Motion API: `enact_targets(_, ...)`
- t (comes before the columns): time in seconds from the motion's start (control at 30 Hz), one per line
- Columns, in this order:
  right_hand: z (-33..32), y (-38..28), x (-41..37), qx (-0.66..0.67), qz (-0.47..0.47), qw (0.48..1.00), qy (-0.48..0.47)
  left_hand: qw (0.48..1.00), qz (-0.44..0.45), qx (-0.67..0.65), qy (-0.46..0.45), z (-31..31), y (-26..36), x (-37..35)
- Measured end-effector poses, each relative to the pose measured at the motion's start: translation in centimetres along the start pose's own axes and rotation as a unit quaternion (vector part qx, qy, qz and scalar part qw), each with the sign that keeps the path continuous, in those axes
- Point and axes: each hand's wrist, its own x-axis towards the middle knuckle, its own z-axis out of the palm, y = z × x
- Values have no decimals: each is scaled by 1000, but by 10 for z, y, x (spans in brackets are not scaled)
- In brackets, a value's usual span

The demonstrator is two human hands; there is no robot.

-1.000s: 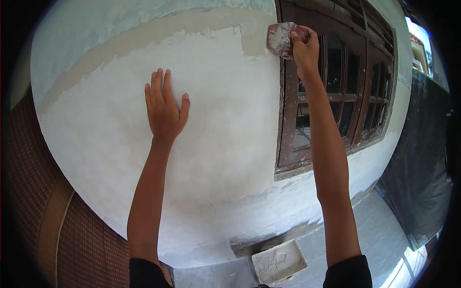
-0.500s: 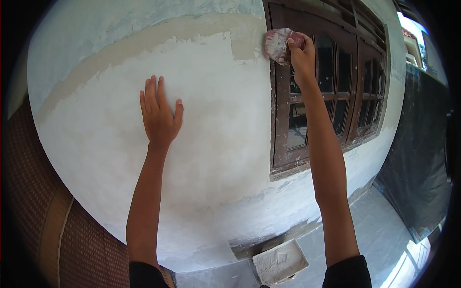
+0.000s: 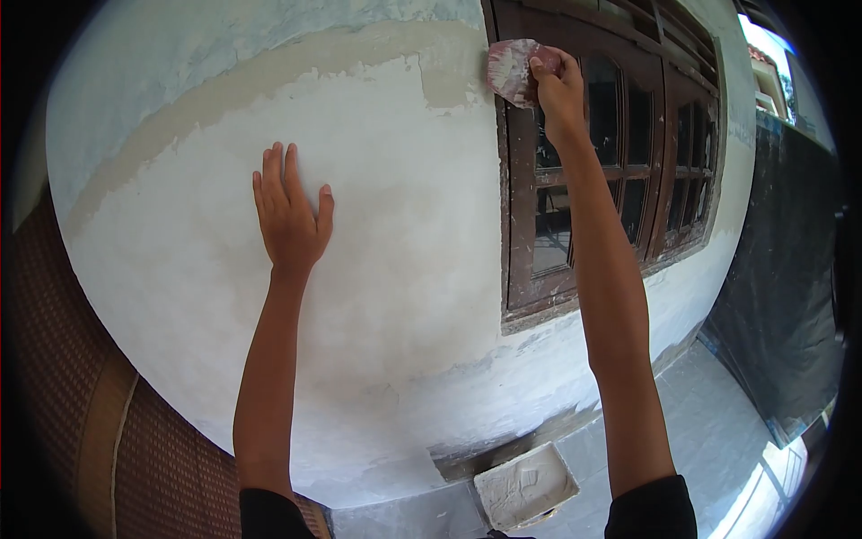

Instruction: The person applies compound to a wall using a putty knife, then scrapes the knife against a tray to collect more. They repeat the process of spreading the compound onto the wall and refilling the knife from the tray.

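My left hand lies flat with its fingers spread on the white plastered wall. At the upper right, my right hand grips a reddish scraper smeared with white paste. The scraper is at the left edge of the brown window frame, near the wall's edge. A beige unpainted band curves across the upper wall and ends in a patch just left of the scraper.
On the grey tiled floor at the bottom sits a tray of white paste. A woven brown panel stands at the lower left. Dark sheeting hangs at the right.
The scraper in my right hand appears slightly higher and further left. The wall, window and my left hand have also shifted slightly left in the view.
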Motion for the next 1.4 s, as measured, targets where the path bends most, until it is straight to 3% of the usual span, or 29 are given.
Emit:
enact_targets(0.13,50,-3,-15,-129,-108,984,-53,1000,-2,-4,-12,-2,-1,-1)
enact_targets(0.27,31,12,-8,-159,-63,985,-22,1000,4,-5,-9,-2,-3,-1)
enact_targets(0.33,0,31,6,-44,16,999,24,1000,1,-1,-7,-3,-2,-1)
enact_targets(0.47,-15,26,6,24,12,999,39,1000,2,-1,8,0,2,0)
enact_targets(0.57,29,5,-7,-9,-58,998,-16,1000,0,17,5,1,1,-1)
enact_targets(0.63,55,0,-9,-100,-125,985,-57,1000,1,18,-2,-1,-1,-1)
enact_targets(0.73,44,5,-3,-182,-113,976,-35,1000,3,6,-4,-3,-3,-1)
enact_targets(0.77,30,8,-1,-129,-51,990,-27,1000,1,7,-4,-3,-3,-1)
enact_targets(0.87,-4,14,8,-53,-12,998,22,1000,-5,10,1,-2,0,-1)
enact_targets(1.0,22,1,9,2,-37,999,1,1000,-3,5,2,0,1,-1)
enact_targets(1.07,52,-7,10,-122,-147,981,-35,1000,-2,17,1,-1,-1,-2)
enact_targets(1.2,51,-13,17,-188,-89,978,-26,1000,4,8,-3,-3,-3,-2)
enact_targets(1.27,20,4,30,-86,-28,996,15,1000,2,9,1,-3,-1,-2)
enact_targets(1.4,-3,15,37,1,-17,1000,25,1000,-5,22,11,-1,2,0)
